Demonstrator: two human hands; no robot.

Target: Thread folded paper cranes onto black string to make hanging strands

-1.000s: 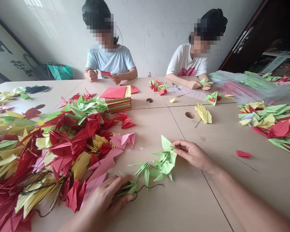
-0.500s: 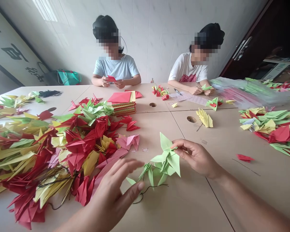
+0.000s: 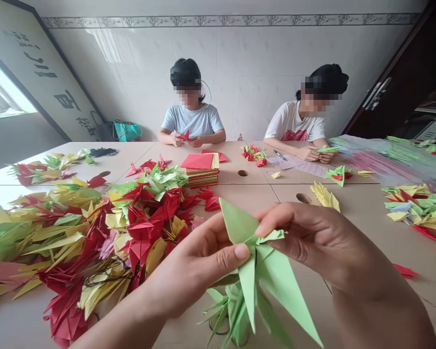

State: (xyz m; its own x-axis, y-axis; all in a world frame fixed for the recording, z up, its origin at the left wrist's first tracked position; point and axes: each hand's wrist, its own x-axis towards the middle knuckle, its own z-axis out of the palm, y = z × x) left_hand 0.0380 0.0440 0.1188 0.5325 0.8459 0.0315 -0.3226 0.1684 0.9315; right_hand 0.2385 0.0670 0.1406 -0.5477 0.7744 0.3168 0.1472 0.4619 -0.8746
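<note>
Overall, table [image 3: 236, 190]: pale, seamed; near edge cut off by the frame, left side largely covered.
Co-workers: two seated across, heads blurred. Red paper [image 3: 184, 135] is held by the person in light blue [image 3: 192, 125], green paper [image 3: 327, 149] by the person in white [image 3: 282, 121]; folds too small to be read.
Main heap [image 3: 141, 225]: red, yellow, green and pink folded pieces; lower right side hidden by the left forearm.
Right-side pile [image 3: 416, 211]: mixed colours, cut off at the frame edge.
Left hand [image 3: 203, 261]: thumb pressed onto the green folded paper [image 3: 281, 283]; fingers mostly hidden behind it.
Right hand [image 3: 316, 237]: narrow pinch of thumb and forefinger at a small folded flap; other fingers curled, partly concealed.
Green folded paper: held between both hands above the table, pointed wings spread.
Lower green folds [image 3: 236, 305]: seen beneath it, overlapping; how they are joined cannot be told.
Yellow bundle [image 3: 325, 196]: base partly hidden by the right hand.
Red piece [image 3: 406, 271]: seen just beside the right hand.
</note>
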